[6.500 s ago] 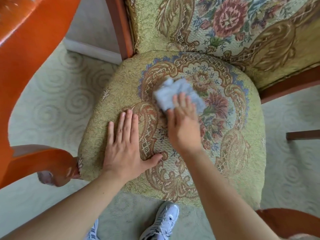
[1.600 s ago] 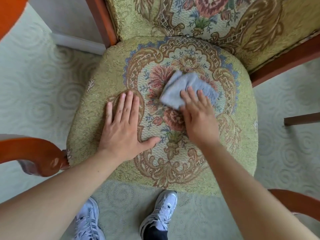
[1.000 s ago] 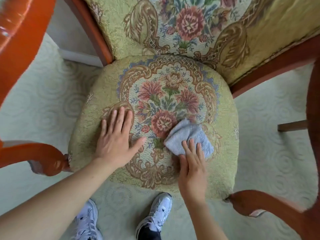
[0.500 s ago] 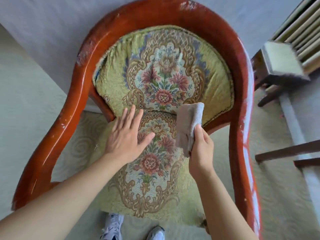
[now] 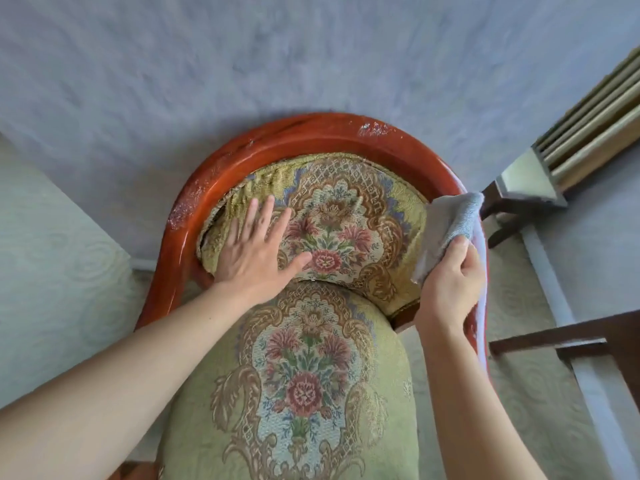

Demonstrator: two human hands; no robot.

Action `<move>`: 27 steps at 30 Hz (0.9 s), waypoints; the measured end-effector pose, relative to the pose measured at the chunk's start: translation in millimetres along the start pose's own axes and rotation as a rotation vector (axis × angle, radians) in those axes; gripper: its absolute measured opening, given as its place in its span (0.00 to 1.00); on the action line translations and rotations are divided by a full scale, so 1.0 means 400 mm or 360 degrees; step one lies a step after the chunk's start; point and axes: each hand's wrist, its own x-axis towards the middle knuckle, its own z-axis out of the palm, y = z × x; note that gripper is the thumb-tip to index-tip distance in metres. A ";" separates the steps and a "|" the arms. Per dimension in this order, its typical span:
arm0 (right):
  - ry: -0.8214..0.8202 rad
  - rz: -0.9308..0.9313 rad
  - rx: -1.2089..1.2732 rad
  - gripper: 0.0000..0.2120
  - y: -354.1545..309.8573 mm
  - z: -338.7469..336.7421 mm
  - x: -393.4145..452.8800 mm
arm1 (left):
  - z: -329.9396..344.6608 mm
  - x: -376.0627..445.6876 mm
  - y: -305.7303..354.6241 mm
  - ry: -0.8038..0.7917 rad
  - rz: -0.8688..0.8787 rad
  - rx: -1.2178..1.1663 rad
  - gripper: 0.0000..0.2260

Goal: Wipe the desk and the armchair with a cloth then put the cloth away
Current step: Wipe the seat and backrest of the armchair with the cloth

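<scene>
Pale lilac wall (image 5: 242, 64) behind floral armchair (image 5: 332, 216), left hand (image 5: 258, 252) flat, fingers spread, right hand (image 5: 450, 282) pinching folded grey cloth (image 5: 450, 223) at right frame.

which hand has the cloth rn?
The right hand. It grips the grey cloth against the armchair's right wooden frame. The left hand holds nothing and lies flat and open on the floral backrest.

both forearms are bare, with no sleeves, watch or bands in view. the left hand (image 5: 258, 252) shows five fingers with short nails and no rings. the right hand (image 5: 450, 282) is likewise bare, with no glove.
</scene>
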 end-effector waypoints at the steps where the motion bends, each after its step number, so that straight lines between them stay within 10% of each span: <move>1: 0.0067 -0.0019 -0.0032 0.19 -0.007 0.013 0.013 | -0.003 0.020 -0.007 -0.0019 0.0006 -0.0012 0.41; 18: -0.0147 -0.0349 -0.0627 0.18 0.067 0.365 0.055 | 0.038 0.140 -0.041 0.0154 0.0081 0.0083 0.46; 27: -0.1116 -0.1283 -0.0595 0.16 0.072 0.408 0.021 | 0.035 0.136 -0.024 0.0171 0.0084 0.0208 0.46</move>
